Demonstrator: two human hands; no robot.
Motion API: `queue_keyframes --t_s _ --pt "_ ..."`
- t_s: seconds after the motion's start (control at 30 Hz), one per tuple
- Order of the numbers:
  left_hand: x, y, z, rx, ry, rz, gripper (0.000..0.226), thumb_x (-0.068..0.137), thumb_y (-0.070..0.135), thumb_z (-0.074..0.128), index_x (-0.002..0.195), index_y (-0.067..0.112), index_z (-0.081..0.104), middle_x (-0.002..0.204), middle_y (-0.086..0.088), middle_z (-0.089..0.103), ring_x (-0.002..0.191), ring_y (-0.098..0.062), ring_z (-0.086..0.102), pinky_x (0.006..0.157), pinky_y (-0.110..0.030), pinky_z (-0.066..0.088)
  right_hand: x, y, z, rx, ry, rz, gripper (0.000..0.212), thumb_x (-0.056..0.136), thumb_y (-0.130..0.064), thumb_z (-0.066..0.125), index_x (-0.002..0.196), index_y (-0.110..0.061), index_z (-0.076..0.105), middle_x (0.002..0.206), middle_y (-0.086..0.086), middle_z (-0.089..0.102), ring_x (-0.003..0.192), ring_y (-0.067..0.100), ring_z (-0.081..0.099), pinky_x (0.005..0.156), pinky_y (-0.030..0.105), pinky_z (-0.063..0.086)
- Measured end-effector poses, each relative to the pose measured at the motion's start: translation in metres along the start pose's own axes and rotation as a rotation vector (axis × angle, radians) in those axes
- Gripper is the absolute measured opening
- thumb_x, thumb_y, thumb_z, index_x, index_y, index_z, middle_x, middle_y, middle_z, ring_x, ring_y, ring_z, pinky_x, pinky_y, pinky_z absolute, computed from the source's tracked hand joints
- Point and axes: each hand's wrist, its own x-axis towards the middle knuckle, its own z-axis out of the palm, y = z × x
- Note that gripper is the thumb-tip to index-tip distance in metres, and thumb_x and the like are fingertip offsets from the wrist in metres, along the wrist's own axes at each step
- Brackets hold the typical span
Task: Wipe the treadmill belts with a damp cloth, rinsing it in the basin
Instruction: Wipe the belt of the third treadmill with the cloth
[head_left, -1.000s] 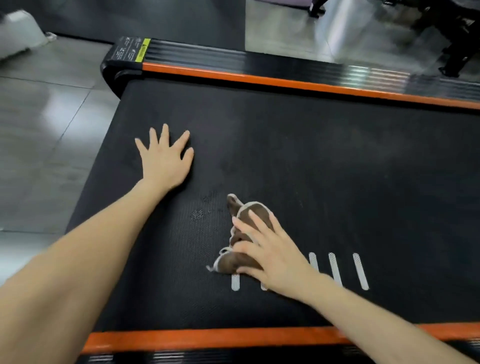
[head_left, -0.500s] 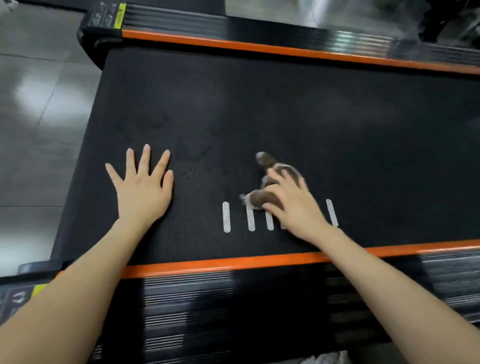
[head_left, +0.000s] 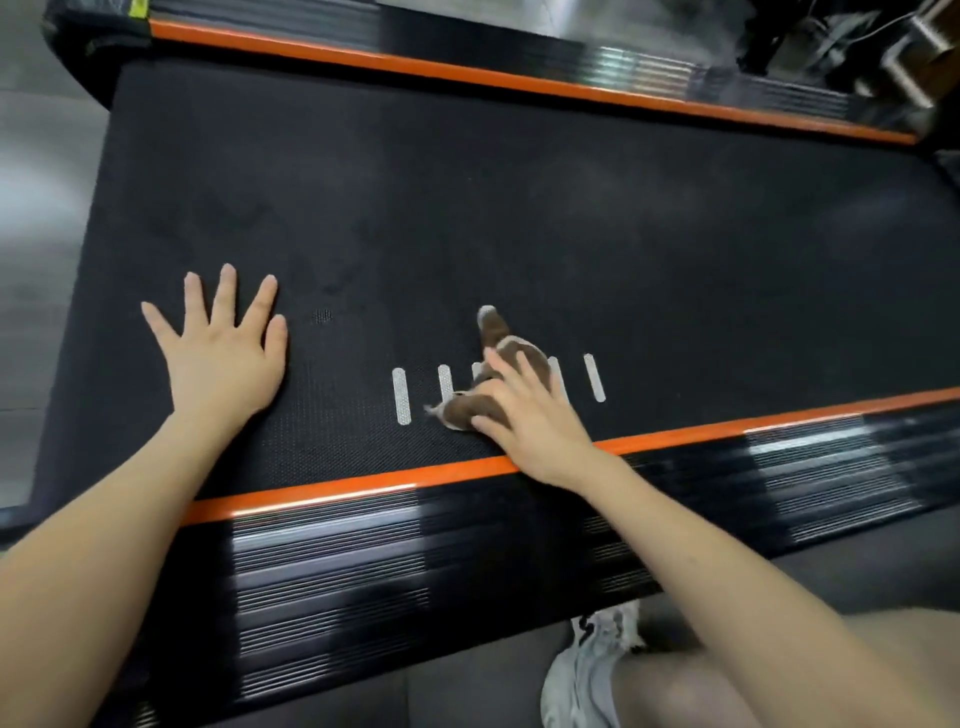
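The black treadmill belt (head_left: 519, 218) fills most of the view, framed by orange strips. A crumpled brown cloth with white edging (head_left: 496, 332) lies on the belt over a row of white stripe marks, close to the near orange strip. My right hand (head_left: 524, 415) presses down on the cloth, fingers spread over it. My left hand (head_left: 223, 348) rests flat on the belt to the left, fingers apart, holding nothing. No basin is in view.
The near side rail (head_left: 363, 571), black and ribbed, runs under my forearms, behind an orange strip (head_left: 322, 488). The far rail (head_left: 467, 47) lies beyond the belt. Grey tiled floor (head_left: 36, 208) is at the left. A white shoe (head_left: 587, 670) and a knee show bottom right.
My right hand has dragged the cloth along the belt toward the near orange strip, over the white stripes. The view has tipped down, so more of the near rail shows. My left hand stays flat.
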Motion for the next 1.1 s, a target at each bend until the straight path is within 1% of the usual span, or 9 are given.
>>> queue_keyframes --t_s 0.13,0.2,0.3,0.47,0.6,0.67,0.83,1.0,1.1 --pt "0.000 0.000 0.000 -0.012 0.001 0.012 0.051 0.100 0.045 0.018 0.150 0.031 0.023 0.158 -0.009 0.015 0.145 -0.035 0.004 0.110 -0.065 -0.003 -0.043 0.088 -0.034 0.169 -0.018 0.451 0.037 0.099 -0.041 0.037 0.136 -0.037 0.037 0.144 -0.003 0.042 0.130 0.029 0.041 0.112 0.055 0.017" --pt "-0.001 0.001 0.001 -0.016 0.008 0.010 0.051 0.100 0.044 0.019 0.149 0.031 0.024 0.158 -0.010 0.016 0.145 -0.035 0.004 0.110 -0.065 -0.003 -0.050 0.100 -0.043 0.131 -0.017 0.527 0.040 0.101 -0.039 0.032 0.140 -0.030 0.031 0.139 0.004 0.049 0.122 0.035 0.049 0.111 0.052 0.018" --pt "-0.001 0.001 0.001 -0.020 0.018 0.005 0.050 0.101 0.043 0.022 0.149 0.030 0.027 0.158 -0.010 0.018 0.145 -0.036 0.006 0.110 -0.066 -0.001 -0.034 0.057 -0.038 0.238 0.003 0.343 0.032 0.099 -0.034 0.041 0.130 -0.023 0.042 0.146 0.003 0.040 0.126 0.035 0.043 0.101 0.040 0.033" --pt "0.000 0.001 -0.003 -0.018 -0.015 0.011 0.051 0.100 0.045 0.021 0.149 0.032 0.025 0.159 -0.008 0.015 0.145 -0.035 0.004 0.111 -0.064 -0.002 -0.015 -0.016 -0.016 0.136 -0.007 -0.095 0.039 0.096 -0.044 0.042 0.129 -0.025 0.049 0.157 -0.001 0.017 0.146 0.029 0.004 0.117 0.049 0.002" --pt "-0.002 -0.001 -0.008 -0.020 -0.075 0.006 0.052 0.100 0.047 0.019 0.150 0.034 0.020 0.160 -0.006 0.011 0.146 -0.033 0.001 0.112 -0.061 -0.003 0.000 -0.003 -0.010 -0.069 -0.013 -0.236 0.073 0.078 -0.080 0.021 0.144 -0.049 0.014 0.159 0.002 0.000 0.145 0.025 -0.012 0.114 0.058 -0.004" --pt "0.001 -0.001 -0.013 -0.060 -0.113 -0.001 0.050 0.100 0.046 0.021 0.149 0.036 0.021 0.160 -0.003 0.010 0.147 -0.030 0.000 0.112 -0.058 -0.005 0.011 0.001 -0.001 -0.039 -0.052 -0.261 0.076 0.074 -0.082 0.031 0.142 -0.053 0.012 0.159 0.005 -0.003 0.144 0.024 -0.019 0.112 0.063 -0.002" --pt "0.009 -0.037 -0.042 -0.501 0.089 -0.105 0.036 0.099 0.026 0.043 0.134 0.026 0.054 0.148 -0.005 0.042 0.140 -0.023 0.031 0.114 -0.038 0.023 0.045 -0.023 0.021 0.101 0.078 -0.521 0.044 0.081 -0.055 0.053 0.121 -0.039 0.047 0.151 0.012 0.031 0.145 0.030 0.005 0.108 0.068 0.014" --pt "0.013 -0.074 -0.047 -0.193 0.131 -0.181 0.041 0.099 0.030 0.042 0.139 0.025 0.048 0.152 -0.015 0.031 0.140 -0.039 0.023 0.112 -0.052 0.021 0.103 -0.109 0.040 0.059 0.178 -0.663 0.038 0.083 -0.052 0.049 0.109 -0.026 0.059 0.142 0.017 0.043 0.139 0.041 0.025 0.106 0.071 0.014" --pt "0.019 -0.074 -0.039 -0.131 0.024 -0.217 0.046 0.101 0.040 0.030 0.146 0.033 0.032 0.158 -0.010 0.018 0.143 -0.039 0.011 0.114 -0.053 0.014 0.166 -0.137 0.034 0.022 0.257 -0.554 0.042 0.085 -0.054 0.049 0.113 -0.025 0.061 0.145 0.015 0.041 0.140 0.039 0.023 0.106 0.070 0.014"
